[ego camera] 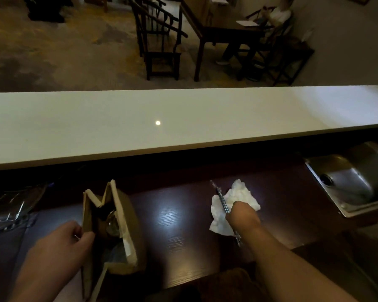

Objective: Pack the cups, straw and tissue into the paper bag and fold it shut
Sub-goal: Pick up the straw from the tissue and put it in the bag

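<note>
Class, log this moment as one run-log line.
left hand: holds open brown paper bag | right hand: on white crumpled tissue, wrapped straw

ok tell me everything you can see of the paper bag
The paper bag is brown kraft paper with a pale inner lining, standing upright on the dark wood counter at the near left. Its mouth is open, with the far side gusset folded into a zigzag. The left hand pinches its left rim, holding it open. Inside, something clear and rounded shows, probably a cup, though it is dim.
</note>
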A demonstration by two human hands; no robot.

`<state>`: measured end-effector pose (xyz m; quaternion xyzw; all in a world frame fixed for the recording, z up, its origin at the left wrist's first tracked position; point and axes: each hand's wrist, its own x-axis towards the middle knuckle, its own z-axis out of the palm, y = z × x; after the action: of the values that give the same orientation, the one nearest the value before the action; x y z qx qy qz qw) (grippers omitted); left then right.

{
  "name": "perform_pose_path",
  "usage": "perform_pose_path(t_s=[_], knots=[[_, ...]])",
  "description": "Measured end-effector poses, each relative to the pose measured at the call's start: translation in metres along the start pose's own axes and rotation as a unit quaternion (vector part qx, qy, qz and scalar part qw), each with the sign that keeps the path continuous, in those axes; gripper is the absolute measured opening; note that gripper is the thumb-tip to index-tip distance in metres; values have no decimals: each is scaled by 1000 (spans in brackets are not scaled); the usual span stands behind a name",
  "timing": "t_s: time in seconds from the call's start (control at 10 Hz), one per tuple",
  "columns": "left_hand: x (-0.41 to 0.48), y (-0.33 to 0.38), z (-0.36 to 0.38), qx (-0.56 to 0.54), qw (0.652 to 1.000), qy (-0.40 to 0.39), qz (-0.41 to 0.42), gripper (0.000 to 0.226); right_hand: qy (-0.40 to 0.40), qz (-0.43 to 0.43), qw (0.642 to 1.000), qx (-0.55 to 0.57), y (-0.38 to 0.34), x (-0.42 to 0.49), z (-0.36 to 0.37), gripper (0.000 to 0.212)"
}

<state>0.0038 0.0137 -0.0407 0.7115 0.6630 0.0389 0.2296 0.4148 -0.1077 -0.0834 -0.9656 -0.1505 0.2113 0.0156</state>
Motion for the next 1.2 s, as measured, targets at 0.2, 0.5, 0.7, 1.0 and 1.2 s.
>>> perform_pose_path(t_s=[0.2,0.5,0.7,1.0,1.2], knots=[[1,3,3,3,1000,12,-6,29,-68,-95,991,-69,46,21,57,11],[-9,19,-10,-30,999,3,-17,27,64,-222,973,24,6,-31,-5,26],[-6,11,-10,-78,997,13,-21,29,-100,-426,840,321,-103,-199,-36,21],[5,-1,-13,-47,999,13,-1,34,-181,-384,899,-110,-178,-238,40,21],[8,1,-18,-45,999,19,15,32,-302,-346,807,-372,-195,-233,79,37]])
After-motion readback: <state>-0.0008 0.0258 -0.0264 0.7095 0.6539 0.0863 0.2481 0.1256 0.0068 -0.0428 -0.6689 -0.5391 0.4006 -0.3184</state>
